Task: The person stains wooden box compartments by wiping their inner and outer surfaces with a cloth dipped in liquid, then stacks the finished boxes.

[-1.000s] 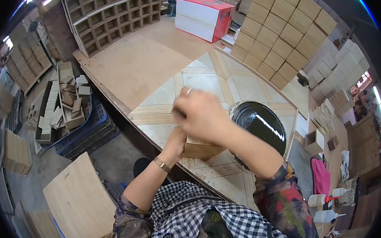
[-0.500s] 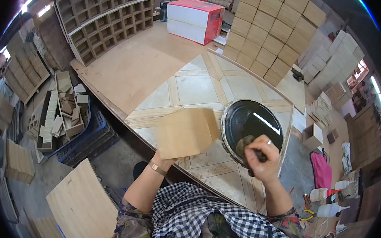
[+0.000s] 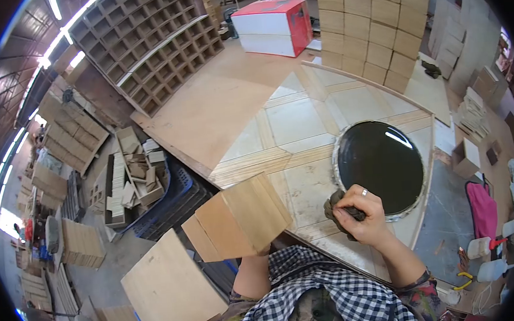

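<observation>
My left hand (image 3: 262, 252) supports a plain wooden box (image 3: 237, 218) from below, tilted in front of my body; its fingers are mostly hidden behind the box. In my right hand (image 3: 363, 215) a dark, wet-looking rag (image 3: 339, 209) is pinched, bunched under the fingers. Right beside this hand stands a round tub of dark liquid (image 3: 382, 166), with a smeared, pale rim. The rag is at the tub's near left edge, outside the liquid. Under the tub lies a patterned board (image 3: 293, 122) with pale panels and wood strips, stained near the tub.
Box stacks (image 3: 373, 27) rise at the back right, near a red and white carton (image 3: 272, 31). A compartment rack (image 3: 153, 45) stands back left. Wood scraps fill a blue crate (image 3: 176, 193) on the floor at left. Glue bottles (image 3: 480, 247) lie at right.
The rag has come out from over the tub to its near left side. The wooden box has turned and tilted, now lower and closer to my body. My view has shifted left.
</observation>
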The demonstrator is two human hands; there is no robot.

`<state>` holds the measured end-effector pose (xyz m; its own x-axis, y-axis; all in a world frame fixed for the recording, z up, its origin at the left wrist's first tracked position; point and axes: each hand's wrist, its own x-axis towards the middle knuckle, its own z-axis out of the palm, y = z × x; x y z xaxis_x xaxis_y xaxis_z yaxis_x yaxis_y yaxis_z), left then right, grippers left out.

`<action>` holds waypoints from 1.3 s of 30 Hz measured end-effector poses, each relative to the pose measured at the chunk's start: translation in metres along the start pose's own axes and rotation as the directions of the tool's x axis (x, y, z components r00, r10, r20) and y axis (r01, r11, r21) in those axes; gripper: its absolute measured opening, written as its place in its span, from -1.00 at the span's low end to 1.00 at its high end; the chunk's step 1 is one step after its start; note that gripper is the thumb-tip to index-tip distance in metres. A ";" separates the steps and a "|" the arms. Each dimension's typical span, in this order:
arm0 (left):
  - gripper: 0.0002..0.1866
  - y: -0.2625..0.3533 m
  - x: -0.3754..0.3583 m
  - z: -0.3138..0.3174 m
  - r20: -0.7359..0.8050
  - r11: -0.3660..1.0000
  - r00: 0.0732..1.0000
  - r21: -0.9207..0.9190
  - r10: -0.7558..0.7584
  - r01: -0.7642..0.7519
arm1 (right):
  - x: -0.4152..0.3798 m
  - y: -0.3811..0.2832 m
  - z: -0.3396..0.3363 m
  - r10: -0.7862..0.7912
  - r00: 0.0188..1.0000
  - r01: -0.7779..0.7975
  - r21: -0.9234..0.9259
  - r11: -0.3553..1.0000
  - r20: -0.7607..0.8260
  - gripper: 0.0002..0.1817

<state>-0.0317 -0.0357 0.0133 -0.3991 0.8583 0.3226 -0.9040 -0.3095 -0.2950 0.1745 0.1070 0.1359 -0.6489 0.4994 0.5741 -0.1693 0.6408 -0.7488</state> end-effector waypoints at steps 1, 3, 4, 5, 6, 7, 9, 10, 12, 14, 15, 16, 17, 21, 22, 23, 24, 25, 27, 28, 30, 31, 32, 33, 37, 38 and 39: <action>-0.39 0.003 -0.003 0.005 0.024 1.000 1.000 -0.007 -0.007 0.007 | 0.000 0.001 0.002 0.009 1.000 -0.009 0.015 1.000 0.008 -0.87; -0.39 0.007 -0.005 0.008 0.047 1.000 0.999 0.001 -0.024 0.024 | 0.000 0.001 0.005 0.025 0.999 -0.025 0.027 0.999 0.027 -0.87; -0.39 0.007 -0.003 0.008 0.055 0.999 0.998 0.005 -0.035 0.035 | 0.001 0.002 0.005 0.023 0.999 -0.024 0.034 0.999 0.030 -0.88; -0.40 0.008 0.000 0.009 0.059 0.999 0.997 0.009 -0.045 0.045 | 0.002 0.002 0.006 0.024 0.999 -0.026 0.036 0.999 0.035 -0.88; -0.40 0.010 0.002 0.009 0.068 0.998 0.996 0.015 -0.057 0.056 | 0.002 0.003 0.005 0.026 0.999 -0.027 0.034 0.999 0.040 -0.88; -0.40 0.011 0.005 0.007 0.071 0.997 0.995 0.027 -0.070 0.068 | 0.004 0.003 0.004 0.037 0.999 -0.037 0.011 0.999 0.014 -0.88; -0.40 0.019 0.013 0.007 0.073 0.990 0.990 0.084 -0.120 0.114 | 0.009 0.005 -0.001 0.050 0.998 -0.052 -0.042 0.998 -0.037 -0.90; -0.41 0.025 0.017 0.007 0.050 0.977 0.987 0.163 -0.151 0.141 | 0.015 0.006 -0.005 0.042 0.997 -0.045 -0.049 0.998 -0.064 -0.91; -0.48 0.048 0.026 -0.003 -0.171 0.799 0.974 0.560 -0.146 0.219 | 0.030 0.010 -0.010 0.042 0.993 -0.052 -0.092 0.994 -0.114 -0.94; -0.57 0.025 0.046 0.006 -0.215 -0.189 0.970 0.954 0.115 0.234 | 0.046 0.010 -0.010 0.054 0.991 -0.069 -0.117 0.991 -0.125 -0.95; -0.56 0.014 0.050 -0.005 -0.082 -0.465 0.994 0.879 0.075 0.108 | 0.053 0.015 -0.006 0.037 0.994 -0.049 -0.118 0.992 -0.099 -0.93; -0.54 0.004 0.050 -0.019 -0.086 -0.255 0.981 0.958 0.172 0.128 | 0.060 0.015 0.000 0.007 0.997 -0.017 -0.135 0.991 -0.071 -0.92; -0.54 0.002 0.049 -0.026 -0.134 -0.232 0.974 0.957 0.182 0.175 | 0.065 0.014 0.009 -0.020 0.999 0.013 -0.147 0.989 -0.041 -0.92; -0.39 0.001 0.046 -0.018 -0.281 -0.121 0.953 0.948 0.112 0.294 | 0.045 0.024 0.051 -0.095 0.961 0.199 -0.409 0.890 0.260 -0.90; -0.34 0.009 0.044 -0.015 -0.305 -0.046 0.951 0.950 0.058 0.308 | 0.036 0.021 0.056 -0.147 0.952 0.261 -0.460 0.849 0.269 -0.88; -0.28 0.016 0.043 -0.010 -0.323 0.028 0.946 0.946 0.004 0.323 | 0.026 0.016 0.059 -0.200 0.939 0.321 -0.504 0.802 0.279 -0.87; -0.18 0.016 0.045 0.006 -0.347 0.229 0.938 0.912 -0.013 0.341 | 0.017 0.013 0.059 -0.234 0.938 0.337 -0.519 0.785 0.256 -0.86; -0.20 0.017 0.051 0.016 -0.211 0.302 0.977 0.930 -0.023 0.208 | 0.009 0.011 0.056 -0.273 0.934 0.357 -0.534 0.766 0.232 -0.85; -0.23 0.017 0.060 0.037 -0.203 0.449 0.979 0.872 -0.023 0.192 | -0.009 0.010 0.051 -0.326 0.923 0.383 -0.563 0.733 0.203 -0.82; -0.25 0.017 0.059 0.036 -0.244 0.421 0.970 0.878 -0.011 0.226 | -0.018 0.010 0.049 -0.342 0.919 0.390 -0.579 0.716 0.196 -0.81; -0.28 0.014 0.060 0.035 -0.322 0.364 0.947 0.883 0.007 0.298 | -0.033 0.010 0.044 -0.362 0.912 0.403 -0.582 0.706 0.193 -0.71; -0.31 0.011 0.060 0.034 -0.357 0.394 0.933 0.863 0.033 0.316 | -0.040 0.011 0.041 -0.370 0.908 0.412 -0.571 0.710 0.194 -0.72; -0.33 0.006 0.057 0.033 -0.397 0.425 0.916 0.840 0.057 0.337 | -0.048 0.012 0.039 -0.375 0.906 0.417 -0.560 0.716 0.195 -0.73; -0.36 0.001 0.051 0.030 -0.442 0.458 0.894 0.812 0.080 0.361 | -0.056 0.011 0.037 -0.374 0.906 0.418 -0.549 0.724 0.196 -0.74; -0.30 -0.009 0.023 -0.005 -0.473 0.256 0.880 0.857 0.048 0.447 | -0.070 0.012 0.032 -0.397 0.893 0.444 -0.555 0.704 0.211 -0.78; -0.21 -0.004 0.017 -0.007 -0.468 0.225 0.883 0.860 -0.013 0.459 | -0.071 0.011 0.032 -0.386 0.896 0.439 -0.559 0.703 0.219 -0.79; -0.18 -0.002 0.014 -0.004 -0.453 0.171 0.888 0.872 -0.075 0.459 | -0.073 0.010 0.030 -0.376 0.899 0.436 -0.561 0.704 0.225 -0.79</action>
<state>-0.0349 -0.0217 0.0151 -0.2175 0.9711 -0.0985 -0.4715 -0.0162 0.8817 0.1976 0.0597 0.0764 -0.6866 0.0760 0.7230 0.0146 0.9958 -0.0907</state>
